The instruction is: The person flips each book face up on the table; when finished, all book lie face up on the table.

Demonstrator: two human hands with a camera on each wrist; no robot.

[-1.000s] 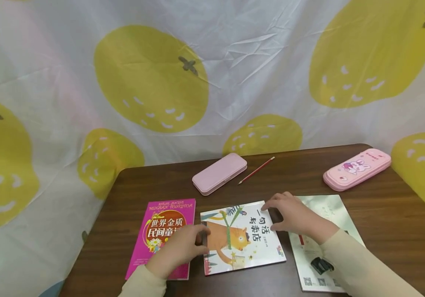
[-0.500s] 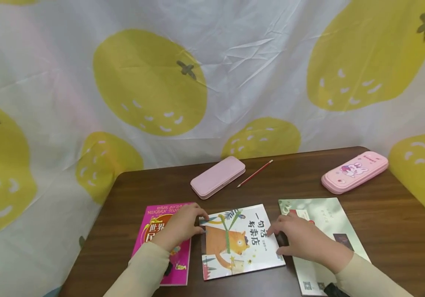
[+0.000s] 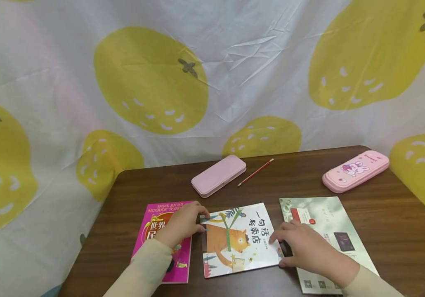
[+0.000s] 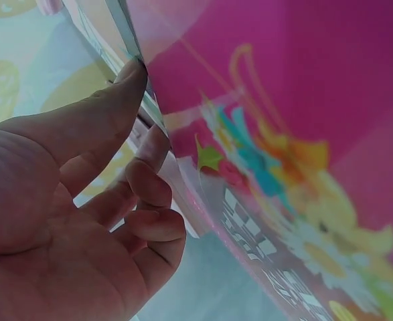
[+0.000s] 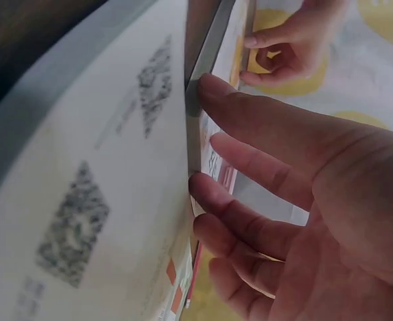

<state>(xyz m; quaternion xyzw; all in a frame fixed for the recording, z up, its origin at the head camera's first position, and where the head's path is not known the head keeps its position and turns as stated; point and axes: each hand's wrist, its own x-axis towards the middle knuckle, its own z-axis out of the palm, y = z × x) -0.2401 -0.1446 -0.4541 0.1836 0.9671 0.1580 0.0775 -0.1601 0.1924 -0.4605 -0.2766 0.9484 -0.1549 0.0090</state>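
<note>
A white picture book (image 3: pixel 227 247) with an orange animal on its cover lies flat between my hands. My left hand (image 3: pixel 180 225) reaches over the magenta book (image 3: pixel 177 276), its thumb and index fingertips right at the picture book's left edge. At the opposite side, my right hand (image 3: pixel 305 247) has its thumb at the lower right edge and its index finger at the cover's margin. Part of the pale green book (image 3: pixel 331 222) is hidden under that hand. In both wrist views the fingers bend loosely, with the left fingertips (image 4: pixel 132 70) along the book edges.
Behind the books, a plain pink pencil case (image 3: pixel 219 175) and a red pencil (image 3: pixel 256 172) lie on the dark wooden table (image 3: pixel 290 177). A pink case with a rabbit (image 3: pixel 356 170) is at the back right. A fruit-patterned cloth (image 3: pixel 212 82) hangs behind.
My left hand has gone up along the picture book's left edge, while my right hand has slid down its right edge, uncovering more of the green book. The picture book stays almost in place.
</note>
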